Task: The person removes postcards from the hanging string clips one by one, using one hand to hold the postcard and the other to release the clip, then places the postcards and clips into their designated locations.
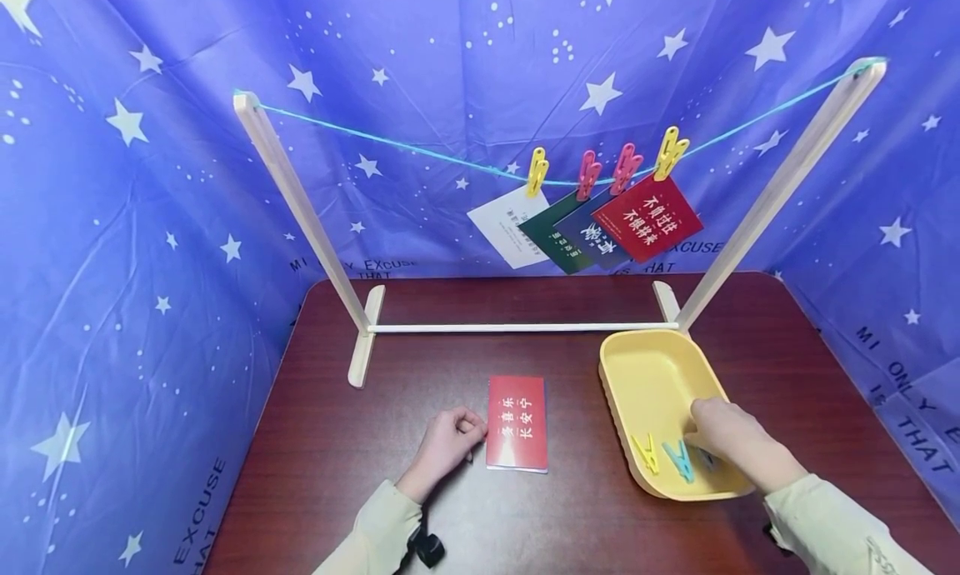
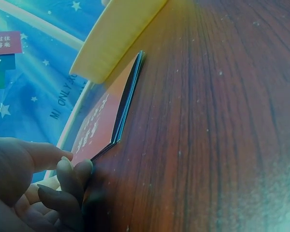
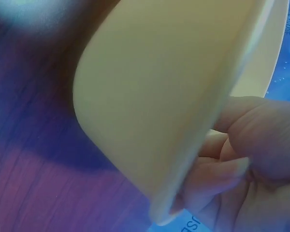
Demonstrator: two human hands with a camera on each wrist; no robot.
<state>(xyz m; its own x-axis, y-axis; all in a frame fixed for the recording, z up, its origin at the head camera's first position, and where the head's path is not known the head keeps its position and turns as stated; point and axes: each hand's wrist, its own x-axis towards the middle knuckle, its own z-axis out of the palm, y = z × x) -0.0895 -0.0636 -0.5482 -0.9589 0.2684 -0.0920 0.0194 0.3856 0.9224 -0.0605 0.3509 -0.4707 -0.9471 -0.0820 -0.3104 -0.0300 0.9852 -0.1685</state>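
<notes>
A stack of cards topped by a red card [image 1: 517, 425] with white characters lies on the table. At its left edge is my left hand [image 1: 450, 442], thumb and fingertips pinching the edge of the red card [image 2: 99, 121] in the left wrist view. My right hand [image 1: 731, 442] reaches down inside a yellow basket [image 1: 615, 392]; its fingers [image 3: 215, 176] are bent behind the basket's rim in the right wrist view. Beside it in the basket lie a yellow clothespin [image 1: 647, 453] and a blue clothespin [image 1: 681, 461]. Whatever its fingertips hold is hidden, so I cannot tell.
Behind stands a wooden frame [image 1: 300, 200] with a teal string [image 1: 397, 144]. White, green, blue and red cards [image 1: 647, 218] hang there from yellow and pink clothespins [image 1: 589, 175]. A blue starry curtain [image 1: 450, 75] surrounds the dark red table [image 1: 315, 458].
</notes>
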